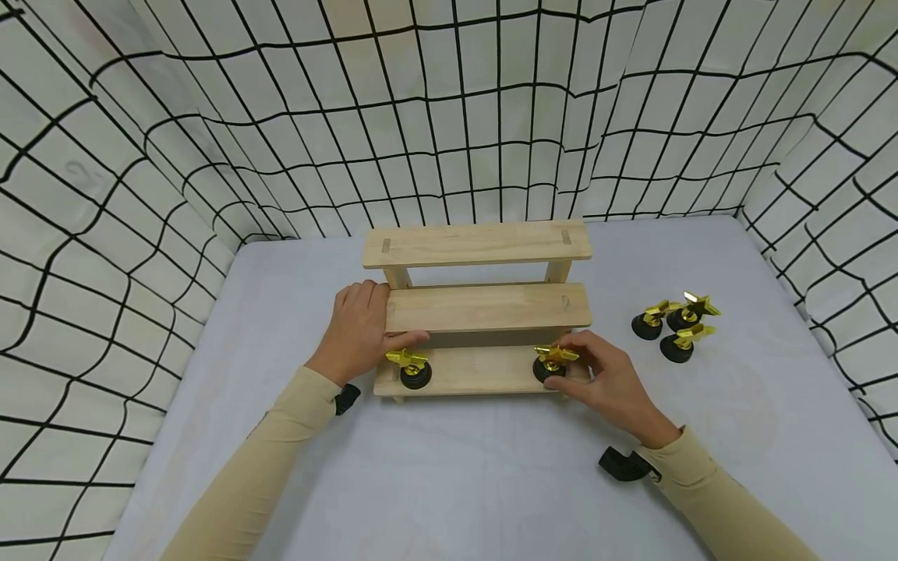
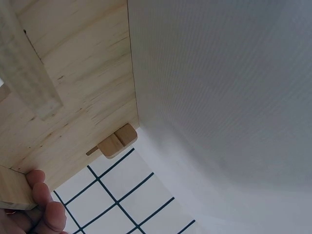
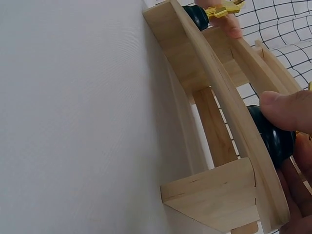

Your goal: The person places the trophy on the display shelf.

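Observation:
A three-tier wooden shelf (image 1: 489, 306) stands on the white-covered table. My left hand (image 1: 356, 327) grips the left end of its middle tier, thumb along the front; in the left wrist view the curled fingers (image 2: 43, 195) wrap a wooden edge. On the lowest tier, at the right, is a small gold star trophy (image 1: 551, 365) with a round black base. My right hand (image 1: 603, 378) holds it by that base (image 3: 270, 136), thumb on one side and fingers on the other. A second star trophy (image 1: 414, 370) stands at the left of the same tier, near my left thumb.
Several more star trophies (image 1: 677, 326) are grouped on the table (image 1: 758, 374) to the right of the shelf. Black grid netting (image 1: 463, 117) over white walls encloses the table at the back and both sides.

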`<state>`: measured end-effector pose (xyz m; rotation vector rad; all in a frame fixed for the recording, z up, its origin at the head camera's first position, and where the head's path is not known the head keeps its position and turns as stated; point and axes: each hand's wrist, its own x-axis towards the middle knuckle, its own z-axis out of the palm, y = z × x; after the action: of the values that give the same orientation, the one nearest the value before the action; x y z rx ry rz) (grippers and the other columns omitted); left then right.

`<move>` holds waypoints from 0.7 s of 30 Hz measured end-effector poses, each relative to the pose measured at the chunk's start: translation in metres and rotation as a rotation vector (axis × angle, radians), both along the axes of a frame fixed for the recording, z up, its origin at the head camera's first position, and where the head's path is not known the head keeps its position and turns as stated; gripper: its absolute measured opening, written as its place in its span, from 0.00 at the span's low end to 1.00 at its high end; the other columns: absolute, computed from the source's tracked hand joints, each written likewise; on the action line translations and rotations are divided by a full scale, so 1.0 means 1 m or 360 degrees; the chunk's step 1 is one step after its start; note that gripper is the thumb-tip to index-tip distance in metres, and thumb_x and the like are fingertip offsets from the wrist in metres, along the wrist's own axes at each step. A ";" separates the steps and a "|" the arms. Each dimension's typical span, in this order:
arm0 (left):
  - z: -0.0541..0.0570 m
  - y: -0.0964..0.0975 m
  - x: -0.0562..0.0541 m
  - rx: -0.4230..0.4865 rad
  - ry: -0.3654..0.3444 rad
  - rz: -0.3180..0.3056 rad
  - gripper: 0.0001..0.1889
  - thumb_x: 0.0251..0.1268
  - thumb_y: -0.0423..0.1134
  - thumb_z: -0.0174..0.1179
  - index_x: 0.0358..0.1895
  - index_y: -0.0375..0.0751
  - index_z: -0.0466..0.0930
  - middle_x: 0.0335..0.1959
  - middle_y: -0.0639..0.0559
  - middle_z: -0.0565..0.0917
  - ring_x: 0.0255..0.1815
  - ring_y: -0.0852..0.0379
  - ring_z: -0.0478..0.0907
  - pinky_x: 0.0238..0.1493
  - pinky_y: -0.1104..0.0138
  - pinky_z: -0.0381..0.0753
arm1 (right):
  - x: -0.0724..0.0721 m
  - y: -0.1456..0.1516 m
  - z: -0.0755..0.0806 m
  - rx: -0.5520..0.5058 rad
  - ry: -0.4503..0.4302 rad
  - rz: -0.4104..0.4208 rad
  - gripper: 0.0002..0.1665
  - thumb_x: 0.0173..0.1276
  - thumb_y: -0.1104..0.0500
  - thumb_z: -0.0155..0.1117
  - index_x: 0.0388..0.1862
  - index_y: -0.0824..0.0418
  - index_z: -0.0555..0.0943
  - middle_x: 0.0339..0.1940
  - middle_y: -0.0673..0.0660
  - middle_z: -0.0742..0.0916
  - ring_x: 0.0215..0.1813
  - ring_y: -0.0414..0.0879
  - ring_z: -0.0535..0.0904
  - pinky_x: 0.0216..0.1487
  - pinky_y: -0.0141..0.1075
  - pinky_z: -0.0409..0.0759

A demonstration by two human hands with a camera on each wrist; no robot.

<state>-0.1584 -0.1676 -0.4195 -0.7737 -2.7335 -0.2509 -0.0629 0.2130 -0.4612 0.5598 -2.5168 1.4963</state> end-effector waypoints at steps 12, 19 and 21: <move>0.002 0.001 0.000 0.0008 0.0013 -0.0016 0.43 0.49 0.69 0.74 0.49 0.30 0.72 0.37 0.41 0.75 0.45 0.42 0.73 0.57 0.48 0.70 | 0.000 -0.002 0.001 -0.0083 -0.0037 -0.0023 0.32 0.51 0.67 0.85 0.54 0.60 0.80 0.52 0.55 0.85 0.50 0.29 0.79 0.51 0.20 0.79; 0.001 0.000 0.000 -0.0005 0.0018 -0.0016 0.43 0.51 0.69 0.72 0.49 0.30 0.72 0.38 0.40 0.75 0.45 0.42 0.73 0.56 0.48 0.70 | 0.001 -0.001 0.001 -0.0113 -0.0022 0.0017 0.33 0.51 0.68 0.84 0.56 0.61 0.79 0.55 0.57 0.84 0.55 0.26 0.80 0.57 0.20 0.79; 0.001 0.000 0.000 -0.0008 0.0017 -0.0016 0.43 0.52 0.70 0.71 0.49 0.30 0.72 0.38 0.40 0.76 0.46 0.42 0.74 0.56 0.48 0.70 | 0.001 0.001 0.001 -0.0129 -0.0026 0.0032 0.33 0.52 0.68 0.84 0.56 0.61 0.79 0.55 0.56 0.84 0.56 0.26 0.80 0.59 0.20 0.79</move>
<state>-0.1585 -0.1679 -0.4188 -0.7875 -2.7218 -0.2414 -0.0620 0.2136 -0.4603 0.5644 -2.4567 1.6084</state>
